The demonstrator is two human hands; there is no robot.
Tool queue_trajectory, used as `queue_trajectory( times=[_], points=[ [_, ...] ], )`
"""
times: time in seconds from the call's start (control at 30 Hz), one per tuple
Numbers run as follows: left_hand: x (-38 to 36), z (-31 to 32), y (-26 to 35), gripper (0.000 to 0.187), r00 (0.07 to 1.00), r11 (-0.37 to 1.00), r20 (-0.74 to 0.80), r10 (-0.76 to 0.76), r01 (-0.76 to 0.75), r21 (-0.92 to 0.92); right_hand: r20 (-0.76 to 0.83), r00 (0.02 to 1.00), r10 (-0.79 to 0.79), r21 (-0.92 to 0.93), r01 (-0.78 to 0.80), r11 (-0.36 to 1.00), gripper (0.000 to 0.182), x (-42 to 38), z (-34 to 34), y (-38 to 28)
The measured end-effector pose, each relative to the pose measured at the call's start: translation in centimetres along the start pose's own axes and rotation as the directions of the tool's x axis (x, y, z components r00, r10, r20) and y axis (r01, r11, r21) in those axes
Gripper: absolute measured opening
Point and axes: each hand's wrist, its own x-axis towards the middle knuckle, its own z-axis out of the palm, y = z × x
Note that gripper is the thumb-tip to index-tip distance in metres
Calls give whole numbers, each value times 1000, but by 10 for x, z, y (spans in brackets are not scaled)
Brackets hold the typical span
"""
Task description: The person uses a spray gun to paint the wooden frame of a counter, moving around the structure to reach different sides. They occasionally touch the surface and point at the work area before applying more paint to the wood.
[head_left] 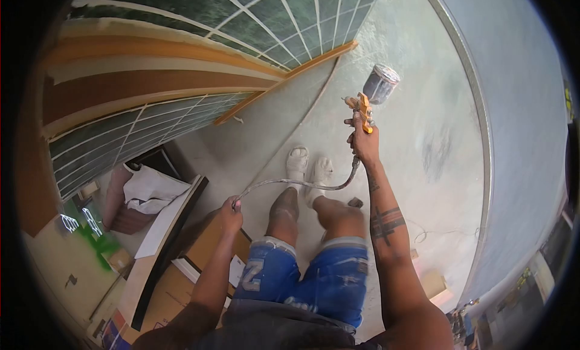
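Observation:
My right hand (365, 143) is closed round the handle of a paint spray gun (366, 115) with an orange body, held out in front of me. A grey, paint-smeared cup (381, 85) is attached to the gun. From the bottom of the handle an air hose (284, 181) curves down and across my legs. Closed on that hose at the left is my left hand (230, 214). The hose continues beyond it as a line along the floor toward the wooden frame.
Gridded dark panels (284, 23) in a brown wooden frame (241, 105) stand at upper left. Cardboard boxes (175, 295) and a black-edged board (157, 259) are at lower left, near a white cloth (151, 190). A large blue-grey surface (519, 108) rises on the right.

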Motion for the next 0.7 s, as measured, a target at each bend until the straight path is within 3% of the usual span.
queue_trajectory(
  times=[0.17,0.27,0.3,0.33,0.43,0.53,0.63,0.7],
  points=[
    [-8,7,3,25,1000,1000,-12,-8,8,6,135,989,67,56,-75,996,51,35,5,2],
    [-34,5,36,27,992,989,-14,-126,127,78,187,978,93,16,-97,995,51,58,9,22],
    [-35,16,42,26,993,994,-51,-105,106,16,198,977,75,-5,-76,997,52,75,12,28],
    [-49,31,43,25,991,994,-89,-104,100,-47,95,986,-134,82,126,989,53,81,22,35],
    [-92,42,66,25,972,979,-117,-204,200,-44,125,990,-70,-13,73,997,50,95,19,37],
    [-119,63,90,25,937,950,-162,-310,300,-81,198,976,-90,60,80,995,38,92,12,13],
    [-136,81,84,24,921,943,-207,-329,310,-119,247,966,-77,-32,87,996,36,101,8,13],
    [-147,87,81,24,910,936,-222,-350,328,-127,223,963,-152,32,149,988,45,101,10,18]
  ],
)
